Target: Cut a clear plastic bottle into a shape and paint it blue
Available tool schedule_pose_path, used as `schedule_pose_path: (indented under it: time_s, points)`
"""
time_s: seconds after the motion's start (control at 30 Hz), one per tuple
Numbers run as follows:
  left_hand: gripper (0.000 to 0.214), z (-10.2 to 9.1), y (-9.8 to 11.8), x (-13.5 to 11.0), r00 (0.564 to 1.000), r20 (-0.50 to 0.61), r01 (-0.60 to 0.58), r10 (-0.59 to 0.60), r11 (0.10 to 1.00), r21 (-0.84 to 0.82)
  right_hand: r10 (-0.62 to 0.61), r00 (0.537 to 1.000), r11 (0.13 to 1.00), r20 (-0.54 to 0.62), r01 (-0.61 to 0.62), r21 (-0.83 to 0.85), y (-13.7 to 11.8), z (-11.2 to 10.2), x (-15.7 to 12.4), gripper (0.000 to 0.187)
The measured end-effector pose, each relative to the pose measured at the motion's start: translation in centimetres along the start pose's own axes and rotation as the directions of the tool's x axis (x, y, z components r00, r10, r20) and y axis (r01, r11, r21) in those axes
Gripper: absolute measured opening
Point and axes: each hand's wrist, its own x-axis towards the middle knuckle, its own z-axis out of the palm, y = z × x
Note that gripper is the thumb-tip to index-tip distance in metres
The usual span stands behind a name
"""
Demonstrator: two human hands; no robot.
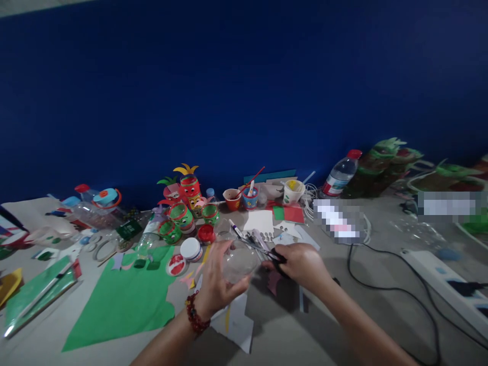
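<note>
A clear, rounded plastic piece (238, 262), perhaps part of a bottle, is gripped in my left hand (215, 279), fingers and thumb around its side. My right hand (303, 262) is closed on the black handles of a pair of scissors (275, 254). Their blades point left and lie along the plastic's upper edge; I cannot tell whether they cut into it. Just beyond the hands is white paper (258, 221) with small scalloped scraps. A white-lidded jar (191, 249) and an open pot of red paint (177, 265) stand left of my left hand.
Green paper (125, 295) covers the table's left part. Several painted cups with paper crowns (189, 187) stand at the back. Paper cups (293, 192) hold paint and brushes. A red-capped bottle (341, 175), a black cable (385, 288) and a white power strip (450, 290) lie rightward.
</note>
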Motion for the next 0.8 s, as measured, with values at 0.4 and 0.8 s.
schedule_pose_path:
  time_s: [0.4, 0.8]
  points:
    - [0.071, -0.5, 0.0, 0.7, 0.991, 0.118, -0.044, 0.056, 0.994, -0.097, -0.004, 0.997, 1.0, 0.075, 0.004, 0.0, -0.1, -1.3, 0.0, 0.042]
    - [0.072, -0.8, -0.1, 0.8, 0.989, 0.146, 0.016, 0.003, 0.991, -0.13, -0.051, 0.999, 0.999, 0.01, 0.051, 0.015, 0.4, -0.9, -0.1, 0.044]
